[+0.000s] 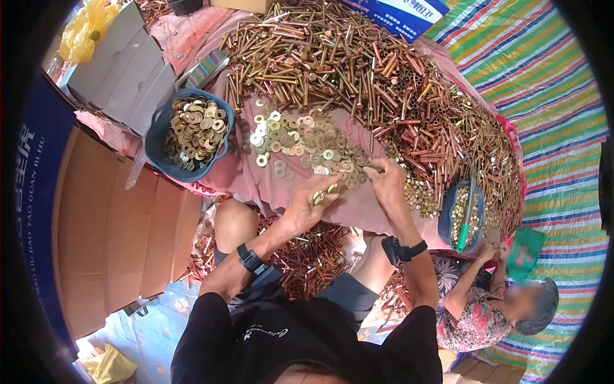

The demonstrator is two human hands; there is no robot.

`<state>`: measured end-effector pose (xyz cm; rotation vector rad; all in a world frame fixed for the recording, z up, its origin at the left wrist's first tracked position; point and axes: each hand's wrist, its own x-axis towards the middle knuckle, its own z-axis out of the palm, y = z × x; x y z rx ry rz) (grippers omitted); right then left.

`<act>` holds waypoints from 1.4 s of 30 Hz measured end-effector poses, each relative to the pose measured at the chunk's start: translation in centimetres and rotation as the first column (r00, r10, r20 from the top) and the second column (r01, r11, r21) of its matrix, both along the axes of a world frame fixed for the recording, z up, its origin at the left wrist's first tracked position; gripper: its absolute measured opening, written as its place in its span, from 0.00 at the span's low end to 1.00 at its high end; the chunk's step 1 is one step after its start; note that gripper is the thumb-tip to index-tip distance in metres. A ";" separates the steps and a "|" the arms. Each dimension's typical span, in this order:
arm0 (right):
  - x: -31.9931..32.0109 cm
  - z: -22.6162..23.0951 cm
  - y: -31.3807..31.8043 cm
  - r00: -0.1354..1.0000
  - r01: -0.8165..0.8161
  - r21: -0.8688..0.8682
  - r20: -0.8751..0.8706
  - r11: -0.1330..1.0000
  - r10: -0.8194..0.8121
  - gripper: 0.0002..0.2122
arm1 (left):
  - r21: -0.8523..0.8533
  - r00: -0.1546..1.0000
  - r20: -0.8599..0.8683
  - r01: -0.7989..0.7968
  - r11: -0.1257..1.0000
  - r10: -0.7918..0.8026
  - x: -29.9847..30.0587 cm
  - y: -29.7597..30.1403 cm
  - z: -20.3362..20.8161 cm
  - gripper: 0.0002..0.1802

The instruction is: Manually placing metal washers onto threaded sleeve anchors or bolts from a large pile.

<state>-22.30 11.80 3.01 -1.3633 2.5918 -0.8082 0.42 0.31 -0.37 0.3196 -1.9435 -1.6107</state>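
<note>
My left hand [310, 203] is curled, with a few shiny yellow-green washers [318, 197] showing between its fingers. It is at the near edge of a loose pile of flat metal washers [326, 144] on a pink cloth [256, 185]. To its right, my right hand [387, 185] has thumb and fingertips brought together at the pile's right edge. Whatever is between those fingertips is too small to make out. Behind both hands rises a big heap of long brassy bolts and sleeves [332, 57].
A blue basket [153, 150] full of washers stands at the left, beside cardboard boxes [121, 77]. At the right are small nuts [421, 195] and a blue basket [446, 224] with a green-handled tool [462, 237]. Another person [476, 307] sits at the lower right.
</note>
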 end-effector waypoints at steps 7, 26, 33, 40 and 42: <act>-2.0 -0.2 -0.4 0.977 0.013 0.017 0.213 1.000 -0.016 0.14 | -0.093 0.998 -0.046 -0.043 0.995 0.039 -0.2 0.0 0.2 0.22; 3.5 1.8 0.7 0.672 0.202 -0.152 0.741 0.968 -0.024 0.18 | 0.022 0.995 -0.093 -0.038 0.999 0.040 0.0 0.2 -0.9 0.14; 7.5 5.4 -0.2 0.664 -0.142 -0.235 0.698 0.962 0.269 0.17 | 0.070 0.998 -0.064 -0.020 0.997 0.024 -0.3 0.3 -0.2 0.13; 8.9 5.3 -0.2 0.627 -0.054 -0.200 0.756 0.978 0.189 0.18 | 0.012 0.997 -0.079 -0.010 1.000 0.011 -0.4 0.3 -0.6 0.16; 8.8 5.4 0.3 0.658 -0.058 -0.121 0.742 0.991 0.129 0.18 | 0.009 0.996 -0.084 -0.021 1.000 0.022 -0.3 0.4 -0.8 0.17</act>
